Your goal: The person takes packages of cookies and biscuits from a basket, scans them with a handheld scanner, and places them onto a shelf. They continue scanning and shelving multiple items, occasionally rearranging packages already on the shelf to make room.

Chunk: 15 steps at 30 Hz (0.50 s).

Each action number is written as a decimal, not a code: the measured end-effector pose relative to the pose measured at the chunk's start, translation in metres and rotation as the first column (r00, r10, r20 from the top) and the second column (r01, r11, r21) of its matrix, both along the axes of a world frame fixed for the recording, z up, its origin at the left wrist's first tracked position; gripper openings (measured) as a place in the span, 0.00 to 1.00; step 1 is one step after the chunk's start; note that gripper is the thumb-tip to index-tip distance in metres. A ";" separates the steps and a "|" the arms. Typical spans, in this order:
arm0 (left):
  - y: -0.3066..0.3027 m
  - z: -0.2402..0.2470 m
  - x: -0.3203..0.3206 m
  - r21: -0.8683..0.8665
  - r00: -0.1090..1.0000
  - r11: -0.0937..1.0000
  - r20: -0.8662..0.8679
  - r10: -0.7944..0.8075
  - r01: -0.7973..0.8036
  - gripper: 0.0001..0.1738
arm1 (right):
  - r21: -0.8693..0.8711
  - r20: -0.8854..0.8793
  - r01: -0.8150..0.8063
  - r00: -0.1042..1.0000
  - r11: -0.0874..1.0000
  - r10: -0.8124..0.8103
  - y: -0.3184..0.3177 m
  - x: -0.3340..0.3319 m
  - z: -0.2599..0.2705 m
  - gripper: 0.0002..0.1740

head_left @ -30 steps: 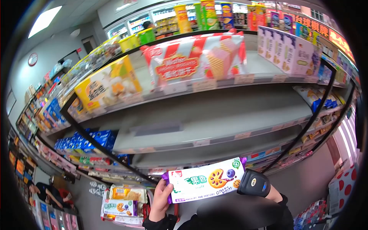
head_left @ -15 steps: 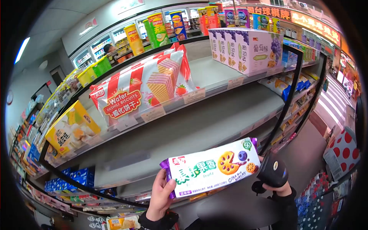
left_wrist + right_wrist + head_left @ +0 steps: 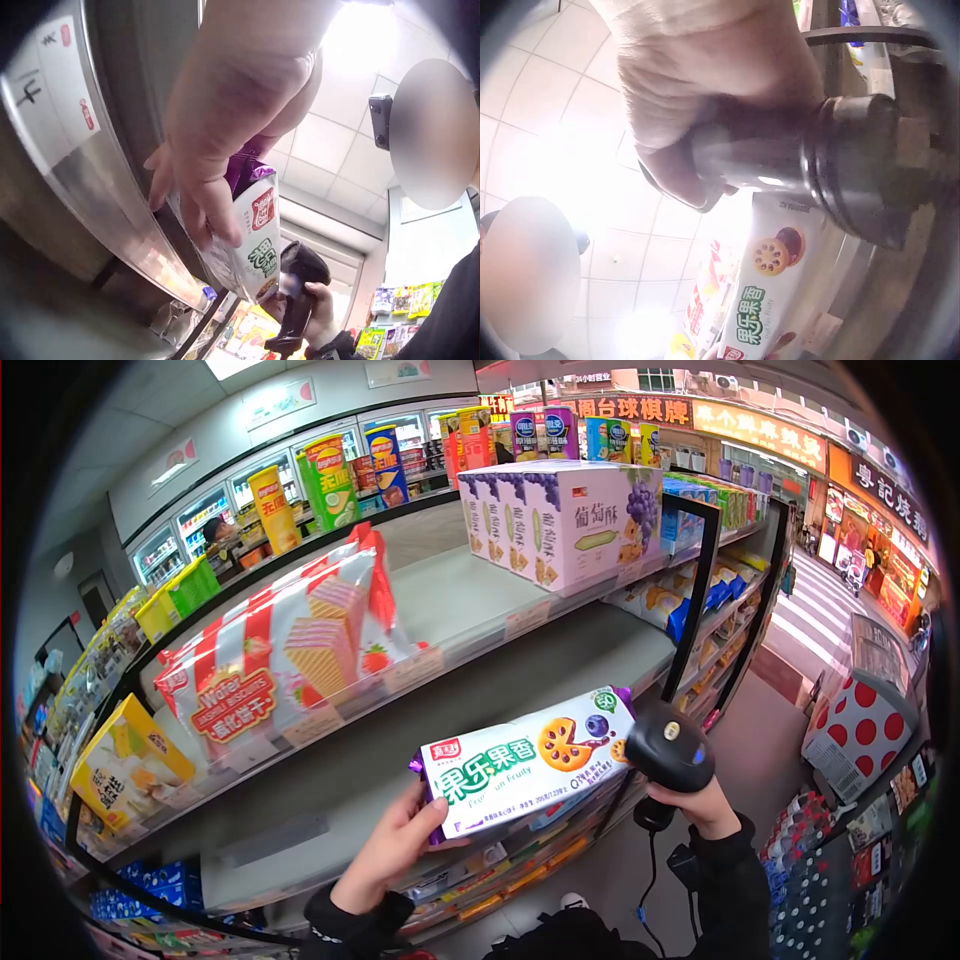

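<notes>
From afar, I'm finding the scanner point(image 3: 680, 760) hiding one end of the biscuit pack point(image 3: 505, 768) in the head view, the pack concealing fingers of the left hand point(image 3: 398, 840), the right wrist view's lower edge cropping the pack, and shelf tags point(image 3: 527, 618) blurring illegibly.

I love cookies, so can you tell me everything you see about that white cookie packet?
The white packet is long and boxy, with purple ends and a glossy, plastic-looking wrapper. Its front pictures biscuits and a blueberry beside green lettering. The left hand holds one end, the packet tilted before the shelves; a black scanner is by its other end, contact unclear.
</notes>
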<state>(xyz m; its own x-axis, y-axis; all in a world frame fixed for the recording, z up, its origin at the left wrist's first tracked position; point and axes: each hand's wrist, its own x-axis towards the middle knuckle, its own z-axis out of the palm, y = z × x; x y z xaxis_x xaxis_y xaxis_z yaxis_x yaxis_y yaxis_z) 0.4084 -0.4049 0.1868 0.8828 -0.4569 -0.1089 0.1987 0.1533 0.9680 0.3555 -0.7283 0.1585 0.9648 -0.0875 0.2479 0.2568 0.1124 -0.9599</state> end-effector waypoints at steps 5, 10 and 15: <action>-0.038 0.010 0.029 0.228 0.987 0.972 0.131 -0.098 0.066 0.27 | -0.167 0.056 -0.016 0.998 0.986 0.026 -0.042 0.054 0.016 0.36; -0.080 0.021 0.063 0.203 1.000 0.979 0.014 -0.026 0.023 0.23 | -0.195 0.031 -0.130 0.990 0.972 0.138 -0.079 0.108 0.033 0.30; -0.107 0.020 0.099 0.289 0.996 0.957 -0.086 0.010 0.016 0.22 | -0.193 -0.029 -0.209 0.978 0.959 0.208 -0.096 0.157 0.037 0.27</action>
<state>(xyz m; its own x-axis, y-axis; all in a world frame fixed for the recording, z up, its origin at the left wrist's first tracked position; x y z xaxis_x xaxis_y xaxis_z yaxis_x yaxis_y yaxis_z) 0.5079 -0.5116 0.2071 0.8631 -0.3971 -0.3121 0.2830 -0.1316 0.9501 0.5124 -0.8247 0.1951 0.9586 0.1648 0.2323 0.2396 -0.0257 -0.9705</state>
